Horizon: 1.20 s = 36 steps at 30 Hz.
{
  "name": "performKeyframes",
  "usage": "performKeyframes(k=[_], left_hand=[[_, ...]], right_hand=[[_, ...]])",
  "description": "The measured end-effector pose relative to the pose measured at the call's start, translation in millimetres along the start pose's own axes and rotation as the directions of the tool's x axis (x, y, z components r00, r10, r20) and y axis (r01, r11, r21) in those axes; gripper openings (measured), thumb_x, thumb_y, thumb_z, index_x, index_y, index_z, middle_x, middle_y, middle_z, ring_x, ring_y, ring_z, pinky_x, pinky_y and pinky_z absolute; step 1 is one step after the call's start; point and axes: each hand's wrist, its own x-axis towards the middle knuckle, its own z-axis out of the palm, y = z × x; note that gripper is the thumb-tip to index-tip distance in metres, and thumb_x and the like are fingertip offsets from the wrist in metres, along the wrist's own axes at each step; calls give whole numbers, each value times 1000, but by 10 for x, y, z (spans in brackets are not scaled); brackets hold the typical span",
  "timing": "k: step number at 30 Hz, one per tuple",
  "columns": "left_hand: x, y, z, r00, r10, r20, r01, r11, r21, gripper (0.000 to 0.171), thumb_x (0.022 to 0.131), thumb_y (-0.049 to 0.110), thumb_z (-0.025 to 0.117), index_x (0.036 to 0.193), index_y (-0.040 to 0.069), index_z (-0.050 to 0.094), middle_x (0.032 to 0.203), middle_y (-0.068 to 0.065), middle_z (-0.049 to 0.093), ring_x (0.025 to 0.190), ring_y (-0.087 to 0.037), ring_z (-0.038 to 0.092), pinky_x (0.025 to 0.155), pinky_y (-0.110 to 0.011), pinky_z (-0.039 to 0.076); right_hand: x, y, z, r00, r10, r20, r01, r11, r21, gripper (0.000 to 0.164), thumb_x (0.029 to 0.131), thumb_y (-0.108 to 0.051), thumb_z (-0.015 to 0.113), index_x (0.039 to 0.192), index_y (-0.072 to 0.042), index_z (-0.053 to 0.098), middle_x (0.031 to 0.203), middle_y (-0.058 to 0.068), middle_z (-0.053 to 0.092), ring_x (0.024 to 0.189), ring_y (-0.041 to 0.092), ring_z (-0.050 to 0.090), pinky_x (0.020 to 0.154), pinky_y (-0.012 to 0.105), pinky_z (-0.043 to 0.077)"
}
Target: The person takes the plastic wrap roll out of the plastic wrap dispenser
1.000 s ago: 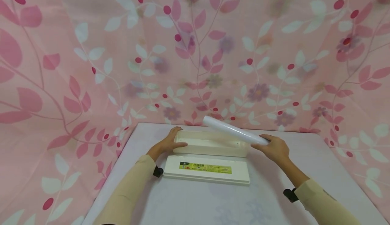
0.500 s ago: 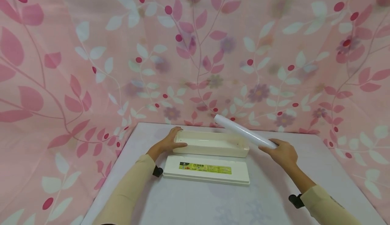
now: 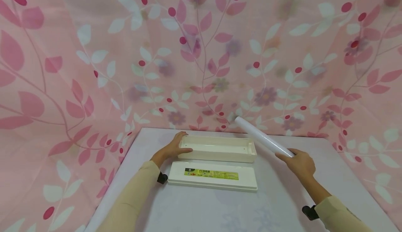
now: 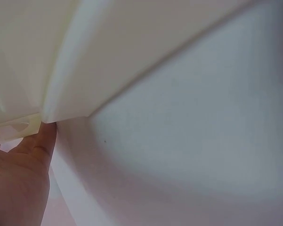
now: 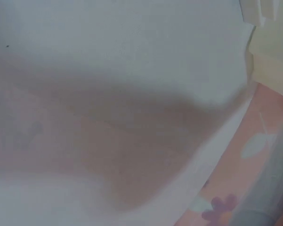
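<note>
In the head view, a long cream box (image 3: 220, 155) lies open-topped on the table, and no roll is inside. My left hand (image 3: 171, 149) holds its left end, thumb on the near side and fingers towards the far side. My right hand (image 3: 299, 164) grips the lower end of a white roll of cling film (image 3: 263, 139). The roll tilts up and leftward, in the air to the right of the box. In the right wrist view, part of the roll (image 5: 268, 188) shows at the lower right edge. The left wrist view shows my left hand (image 4: 23, 169) at a cream box end.
A white lid (image 3: 216, 185) with a green and yellow label (image 3: 211, 173) lies flat in front of the box. A white cloth covers the table (image 3: 270, 204). Behind and at the sides hangs a pink curtain (image 3: 201, 68) with leaf patterns.
My right hand has moved to the right and slightly towards me with the roll, away from over the box. My left hand, the box and the lid have stayed in place.
</note>
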Motion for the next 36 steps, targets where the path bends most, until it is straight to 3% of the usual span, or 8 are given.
performKeyframes(k=[10,20,25,36], left_hand=[[11,-2,-4,1000,-13,12,13,1000,-6,91,82,46,78,151,16,28,163,-10,13,149,-33,18,120,-58,18],[1,-16,-1,1000,-6,9,6,1000,-17,91,82,44,78,152,15,27,163,-10,11,149,-33,17,120,-59,17],[-31,-3,-8,1000,5,10,-5,1000,-25,93,84,42,77,154,11,25,164,-13,9,150,-35,15,119,-60,17],[-22,-17,9,1000,-1,13,2,999,-38,93,85,43,76,155,14,23,164,-10,8,151,-33,13,120,-59,17]], right_hand=[[-128,203,38,996,61,70,-59,997,-40,93,76,-76,64,136,-5,58,120,28,64,83,32,62,55,33,40],[-174,349,79,994,88,61,-86,995,-41,89,75,-74,67,131,-5,61,115,27,67,75,28,62,51,32,39],[-230,399,115,995,83,62,-79,995,-52,90,75,-72,69,129,-1,61,119,31,64,78,30,63,51,31,39],[-257,483,210,992,110,64,-110,994,-1,84,73,-66,75,125,-1,64,120,29,64,87,37,66,53,31,41]])
